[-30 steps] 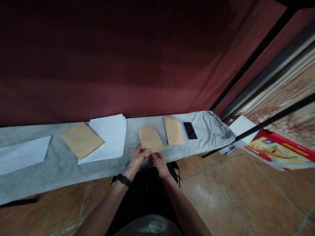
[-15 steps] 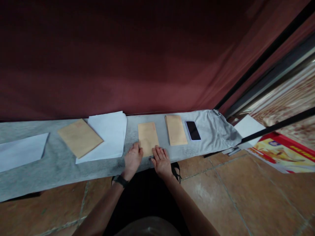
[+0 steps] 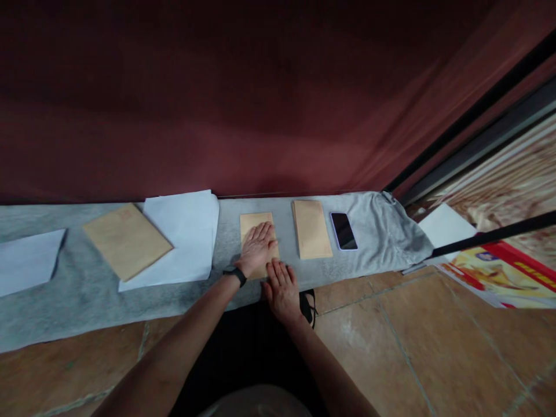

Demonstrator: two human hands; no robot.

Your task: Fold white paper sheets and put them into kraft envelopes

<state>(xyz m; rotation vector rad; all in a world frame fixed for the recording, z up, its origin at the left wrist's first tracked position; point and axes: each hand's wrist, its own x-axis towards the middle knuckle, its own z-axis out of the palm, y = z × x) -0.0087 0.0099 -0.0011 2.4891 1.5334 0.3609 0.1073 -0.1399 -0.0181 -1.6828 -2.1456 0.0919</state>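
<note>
A tan paper envelope (image 3: 248, 222) lies in front of me on the grey cloth. Flat across its middle rests my left hand (image 3: 258, 246), open, fingers stretched toward the far right; a dark watch is on that wrist. My right hand (image 3: 281, 286) is open too, its fingertips at the envelope's near right corner and the palm over the cloth's front edge. A small stack of similar envelopes (image 3: 313, 229) lies to the right. Farther left, another tan envelope stack (image 3: 127, 240) overlaps white paper sheets (image 3: 191, 237).
The grey cloth (image 3: 99, 307) covers a long narrow table against a dark red curtain (image 3: 243, 127). A phone (image 3: 344, 231) lies right of the envelopes. More white paper (image 3: 28, 260) is at far left. A colourful box (image 3: 512, 275) stands beyond a black pole (image 3: 490, 234).
My left hand has moved from the envelope's left edge up onto its middle and flattened there. My right hand stays near the lower right corner. The view has shifted slightly.
</note>
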